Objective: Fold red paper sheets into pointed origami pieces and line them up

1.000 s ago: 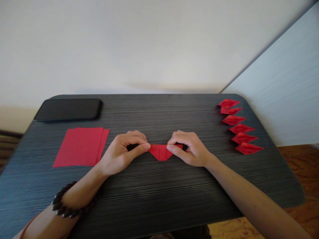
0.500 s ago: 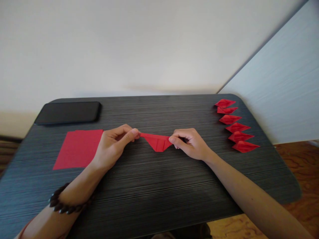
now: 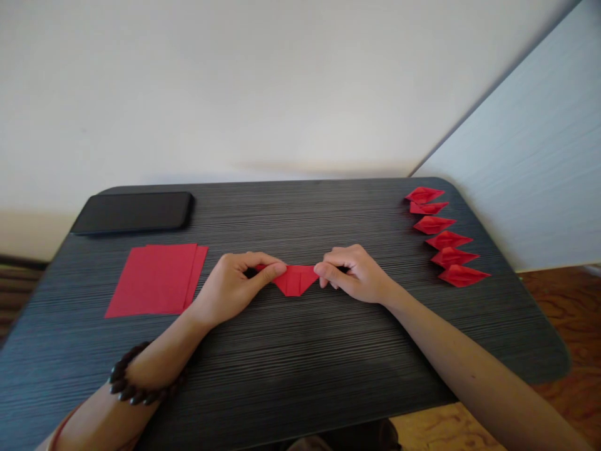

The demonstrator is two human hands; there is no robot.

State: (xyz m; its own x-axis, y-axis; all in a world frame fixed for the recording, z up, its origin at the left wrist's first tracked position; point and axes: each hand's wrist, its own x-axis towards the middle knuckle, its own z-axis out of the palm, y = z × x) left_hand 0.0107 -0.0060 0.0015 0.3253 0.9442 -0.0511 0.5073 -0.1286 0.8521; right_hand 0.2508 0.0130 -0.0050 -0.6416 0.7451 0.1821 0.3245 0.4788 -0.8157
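A small folded red paper piece (image 3: 295, 279) lies at the middle of the dark striped table (image 3: 300, 369), its point towards me. My left hand (image 3: 235, 287) pinches its left tip between thumb and forefinger. My right hand (image 3: 353, 273) pinches the right tip the same way. Both hands rest on the tabletop with fingers curled. A dark bead bracelet (image 3: 141, 382) is on my left wrist.
A stack of flat red paper squares (image 3: 154, 279) lies left of my left hand. A black phone (image 3: 134, 212) sits at the far left corner. Several finished red folded pieces (image 3: 444, 237) line the right edge. A pale wall and panel stand behind.
Half a second ago the paper was pulled out wide with my left hand further left. My left hand has moved back in, and the piece is narrower again.
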